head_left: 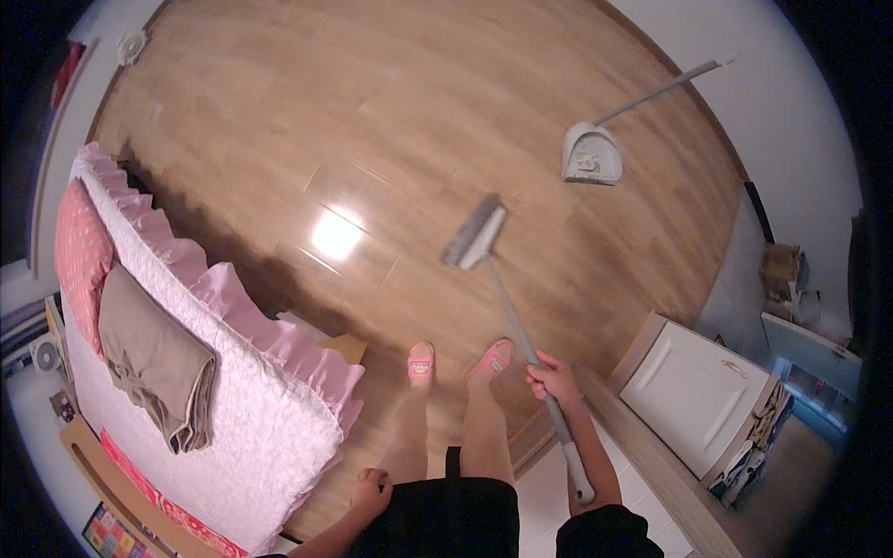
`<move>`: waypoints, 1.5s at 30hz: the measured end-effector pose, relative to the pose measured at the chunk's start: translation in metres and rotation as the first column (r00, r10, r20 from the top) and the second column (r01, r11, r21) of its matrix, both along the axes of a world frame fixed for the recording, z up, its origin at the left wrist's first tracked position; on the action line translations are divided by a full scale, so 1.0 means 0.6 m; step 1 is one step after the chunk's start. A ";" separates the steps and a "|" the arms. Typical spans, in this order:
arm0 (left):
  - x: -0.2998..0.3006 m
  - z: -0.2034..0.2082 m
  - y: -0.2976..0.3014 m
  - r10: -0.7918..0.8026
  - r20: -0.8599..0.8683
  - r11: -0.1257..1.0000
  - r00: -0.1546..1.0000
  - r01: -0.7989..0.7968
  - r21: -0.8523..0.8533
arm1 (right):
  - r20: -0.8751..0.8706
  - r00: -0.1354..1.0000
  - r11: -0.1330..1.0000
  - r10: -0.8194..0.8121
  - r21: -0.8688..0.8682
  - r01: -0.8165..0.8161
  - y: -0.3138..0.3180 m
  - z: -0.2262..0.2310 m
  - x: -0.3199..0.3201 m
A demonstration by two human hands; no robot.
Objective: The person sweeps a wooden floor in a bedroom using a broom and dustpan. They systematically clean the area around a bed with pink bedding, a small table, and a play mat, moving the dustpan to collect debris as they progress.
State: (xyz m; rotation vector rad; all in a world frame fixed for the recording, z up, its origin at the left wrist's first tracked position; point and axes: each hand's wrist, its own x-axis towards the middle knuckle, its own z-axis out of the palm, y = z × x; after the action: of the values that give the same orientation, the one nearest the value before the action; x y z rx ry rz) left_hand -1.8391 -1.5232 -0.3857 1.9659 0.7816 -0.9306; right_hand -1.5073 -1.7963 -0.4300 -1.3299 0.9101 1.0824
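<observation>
My right hand (555,379) is wrapped round the grey handle of a broom (521,321). The broom slants away from me, and its grey bristle head (474,232) is down by the wood floor, slightly blurred. The handle's end lies along my right forearm. My left hand (372,490) hangs beside my left thigh with its fingers curled in, and I see nothing in it. Ahead and to the right, a white long-handled dustpan (593,130) stands on the floor, its handle leaning toward the wall. Some small pale bits (588,164) lie in the pan.
To my left is a bed with a pink ruffled cover (270,391), a folded brown blanket (153,349) and a red pillow (82,265). A white cabinet (684,386) stands at the right. A small white fan (131,46) is at the far left. Ceiling light glares off the floor (419,121).
</observation>
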 end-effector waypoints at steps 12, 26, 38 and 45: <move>0.106 0.005 -0.103 -0.162 -0.007 0.981 0.987 0.162 0.109 | 0.234 0.965 0.965 0.118 0.204 -0.167 0.020 -0.029 0.041; 0.267 0.027 -0.164 -0.221 -0.116 0.975 0.968 0.222 -0.006 | 0.026 0.991 0.991 -0.133 0.039 0.132 -0.321 0.006 0.114; 0.445 -0.005 -0.263 -0.332 -0.074 0.930 0.940 0.314 -0.190 | 0.087 0.973 0.977 0.214 -0.043 -0.211 -0.424 0.121 0.085; 0.728 -0.048 -0.218 -0.368 0.190 0.921 0.910 0.385 -0.062 | 0.124 0.918 0.926 0.377 -0.067 -0.371 -0.468 0.029 0.100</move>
State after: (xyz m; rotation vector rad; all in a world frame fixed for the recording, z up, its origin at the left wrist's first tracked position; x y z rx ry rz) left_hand -1.4025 -1.6539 -0.4147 2.1165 0.2501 -0.9775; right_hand -1.4475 -2.0770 -0.4125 -1.6357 0.5910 1.2501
